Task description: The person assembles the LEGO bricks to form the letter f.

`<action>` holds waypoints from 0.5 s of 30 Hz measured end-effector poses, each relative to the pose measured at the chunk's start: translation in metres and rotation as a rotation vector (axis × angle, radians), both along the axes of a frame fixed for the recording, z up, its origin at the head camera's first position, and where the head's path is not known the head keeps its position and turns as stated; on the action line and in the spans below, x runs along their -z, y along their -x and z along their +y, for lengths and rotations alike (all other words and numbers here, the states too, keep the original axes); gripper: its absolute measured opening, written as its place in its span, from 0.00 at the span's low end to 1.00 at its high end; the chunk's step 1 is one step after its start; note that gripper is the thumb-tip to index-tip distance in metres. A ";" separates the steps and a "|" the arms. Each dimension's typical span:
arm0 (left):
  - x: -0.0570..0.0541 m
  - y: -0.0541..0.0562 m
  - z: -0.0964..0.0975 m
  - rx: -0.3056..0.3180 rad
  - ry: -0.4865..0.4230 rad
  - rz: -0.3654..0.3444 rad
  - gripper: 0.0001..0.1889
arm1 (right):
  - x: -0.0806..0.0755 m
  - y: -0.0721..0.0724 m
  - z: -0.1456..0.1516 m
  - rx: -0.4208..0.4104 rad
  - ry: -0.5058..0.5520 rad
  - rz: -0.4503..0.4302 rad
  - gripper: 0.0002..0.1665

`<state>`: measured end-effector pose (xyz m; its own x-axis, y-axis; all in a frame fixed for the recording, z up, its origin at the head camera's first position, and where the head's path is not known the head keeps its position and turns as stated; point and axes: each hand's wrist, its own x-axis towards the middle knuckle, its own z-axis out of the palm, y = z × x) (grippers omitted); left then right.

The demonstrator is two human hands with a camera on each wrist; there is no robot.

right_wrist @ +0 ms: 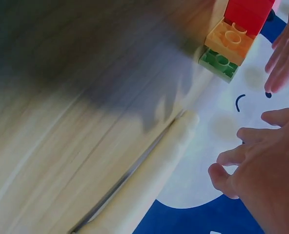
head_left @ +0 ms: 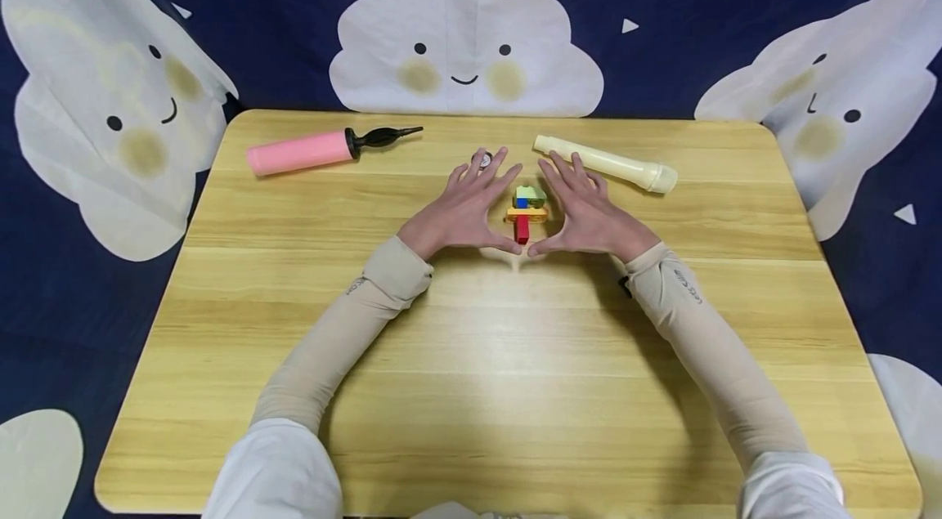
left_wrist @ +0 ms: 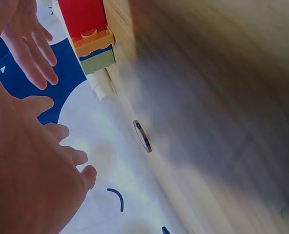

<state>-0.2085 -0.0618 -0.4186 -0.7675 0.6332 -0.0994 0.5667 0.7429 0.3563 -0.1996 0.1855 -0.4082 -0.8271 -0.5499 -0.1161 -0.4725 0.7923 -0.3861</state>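
A small build of toy building bricks stands on the table between both hands: a red brick (head_left: 522, 231) at the near end, an orange one (head_left: 539, 215), a blue one (head_left: 522, 203) and a green one (head_left: 536, 195) at the far side. My left hand (head_left: 464, 211) is to its left with fingers spread, holding nothing. On the other side, my right hand (head_left: 594, 216) mirrors it, fingers apart and thumb close to the red brick. Both thumb tips come near each other at the near end. A small round disc (left_wrist: 142, 136) lies by my left fingertips.
A pink hand pump (head_left: 302, 154) with a black nozzle lies at the back left. Beyond my right fingers is a cream microphone-shaped tube (head_left: 614, 164). A dark blue cloth with white clouds (head_left: 464, 20) hangs behind the wooden table (head_left: 508, 388).
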 end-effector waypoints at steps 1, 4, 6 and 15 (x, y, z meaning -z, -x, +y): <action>0.000 0.000 0.000 0.001 -0.002 -0.005 0.68 | 0.000 -0.001 0.000 0.001 0.001 0.000 0.84; -0.001 -0.002 -0.001 0.001 -0.002 -0.014 0.68 | -0.002 -0.004 0.001 0.000 0.004 0.002 0.84; -0.002 -0.004 -0.002 0.000 -0.006 -0.014 0.68 | -0.003 -0.005 0.002 -0.001 0.012 0.005 0.83; -0.008 -0.008 -0.005 -0.007 -0.024 0.037 0.70 | -0.012 -0.011 0.014 0.011 0.009 0.030 0.83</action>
<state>-0.2005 -0.0673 -0.4104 -0.7746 0.6300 -0.0559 0.5751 0.7383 0.3524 -0.1882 0.1999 -0.3964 -0.8362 -0.5417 -0.0861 -0.4753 0.7939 -0.3792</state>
